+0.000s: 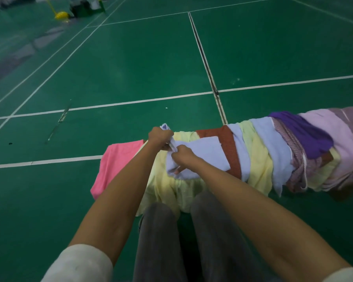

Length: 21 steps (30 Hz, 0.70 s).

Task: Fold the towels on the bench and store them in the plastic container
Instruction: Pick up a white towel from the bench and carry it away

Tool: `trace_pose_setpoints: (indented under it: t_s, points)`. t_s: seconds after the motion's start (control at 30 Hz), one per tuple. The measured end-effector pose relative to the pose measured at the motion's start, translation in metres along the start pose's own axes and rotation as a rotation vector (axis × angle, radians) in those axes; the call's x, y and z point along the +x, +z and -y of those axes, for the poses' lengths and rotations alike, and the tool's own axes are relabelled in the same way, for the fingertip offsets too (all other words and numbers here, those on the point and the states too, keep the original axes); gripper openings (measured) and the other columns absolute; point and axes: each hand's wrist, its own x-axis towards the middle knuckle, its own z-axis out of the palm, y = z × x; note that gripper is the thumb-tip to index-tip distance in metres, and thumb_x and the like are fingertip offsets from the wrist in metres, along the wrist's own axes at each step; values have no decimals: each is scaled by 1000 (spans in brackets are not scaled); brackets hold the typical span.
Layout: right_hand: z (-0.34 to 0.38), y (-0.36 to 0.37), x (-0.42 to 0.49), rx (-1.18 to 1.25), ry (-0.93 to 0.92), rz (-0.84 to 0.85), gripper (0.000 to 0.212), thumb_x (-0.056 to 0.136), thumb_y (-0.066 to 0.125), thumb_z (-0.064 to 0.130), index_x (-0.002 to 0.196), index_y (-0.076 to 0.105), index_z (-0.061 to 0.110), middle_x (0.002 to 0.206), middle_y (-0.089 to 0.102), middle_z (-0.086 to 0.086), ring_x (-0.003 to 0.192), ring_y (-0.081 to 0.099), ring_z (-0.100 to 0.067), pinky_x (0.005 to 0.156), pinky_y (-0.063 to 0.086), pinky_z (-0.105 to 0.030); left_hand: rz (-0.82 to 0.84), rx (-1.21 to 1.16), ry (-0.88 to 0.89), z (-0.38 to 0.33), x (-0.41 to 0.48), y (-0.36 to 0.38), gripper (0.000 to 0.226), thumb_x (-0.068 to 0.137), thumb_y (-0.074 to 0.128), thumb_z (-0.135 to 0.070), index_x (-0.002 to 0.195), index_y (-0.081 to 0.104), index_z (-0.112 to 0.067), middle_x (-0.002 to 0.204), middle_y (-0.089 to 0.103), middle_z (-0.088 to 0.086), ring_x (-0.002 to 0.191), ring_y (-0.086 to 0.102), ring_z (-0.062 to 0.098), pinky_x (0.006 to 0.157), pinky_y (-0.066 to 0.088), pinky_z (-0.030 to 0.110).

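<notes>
A small light blue towel [204,153] lies on top of the towels that cover the bench. My left hand [159,137] pinches its far left corner, which sticks up above my fingers. My right hand [183,156] grips the same towel's left edge, a little nearer to me. Under it lies a pale yellow towel [171,188] that hangs down the bench's front. A pink towel [114,165] hangs at the left end. To the right lie a rust-red towel [230,143], more light blue and yellow ones, a purple towel [302,133] and a lilac one [334,129]. No plastic container is in view.
The bench stands on a green sports-court floor [130,64] with white lines. My legs in grey trousers [192,241] are close in front of the bench. Far off at the top left stand a yellow object [61,15] and a dark box [80,8].
</notes>
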Motion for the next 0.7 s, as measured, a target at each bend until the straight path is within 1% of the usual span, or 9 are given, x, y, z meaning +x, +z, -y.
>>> trace_pose_setpoints:
  t_s: [0.07,0.13,0.2,0.3,0.37,0.47,0.5,0.6,0.7]
  points:
    - [-9,-14,-2,17,42,16,27,105,39,18,124,53,4,114,62,-23,84,73,-44,80,62,-52,21,34,16,-11,-7,13,18,80,69,-19,81,59,-4,80,70,19,75,75,36,71,64,51]
    - [-19,-29,-4,37,58,18,26,105,37,16,125,50,5,116,59,-24,85,72,-46,77,62,-52,40,64,36,-21,-16,28,17,81,68,-17,80,59,-4,75,69,18,72,75,35,70,64,50]
    - [-30,-44,-5,-2,57,-25,22,104,39,13,124,43,5,109,57,-24,80,72,-45,69,63,-50,56,82,43,-26,-19,44,15,84,66,-16,79,58,-4,71,68,16,71,75,35,69,64,48]
    - [-48,-68,-6,-72,69,-87,15,102,39,7,116,43,3,95,60,-27,76,73,-44,68,63,-52,77,106,80,-37,-20,70,14,83,65,-14,80,58,-2,80,70,22,72,75,37,68,64,50]
    - [-58,-85,-8,-71,82,-85,16,100,38,3,114,45,2,100,62,-31,75,73,-43,67,63,-52,105,113,93,-44,-20,85,15,83,65,-13,84,60,1,85,71,26,70,75,37,66,64,51]
    - [-71,-106,-12,-69,89,-113,22,96,39,-1,117,47,-1,101,61,-31,63,71,-38,52,60,-42,100,154,120,-49,-16,105,13,82,63,-13,75,58,-4,85,72,26,73,75,36,69,63,51]
    - [-75,-111,-11,-77,97,-140,24,96,39,-1,118,48,-3,100,62,-31,62,70,-38,51,60,-42,115,169,125,-50,-13,112,14,83,63,-13,74,57,-5,87,72,26,75,75,37,70,63,51]
    - [-86,-119,-8,-135,161,-174,20,94,41,-3,112,49,-7,98,62,-35,65,69,-45,58,61,-51,255,163,81,-50,-16,130,16,89,62,-13,90,61,3,97,72,28,80,75,38,70,64,52]
    - [-98,-122,-4,-255,208,-134,16,90,49,-3,99,59,-11,75,62,-26,67,70,-42,52,59,-42,323,258,75,-40,-15,141,38,95,60,-25,112,63,9,108,70,26,83,71,36,75,62,45]
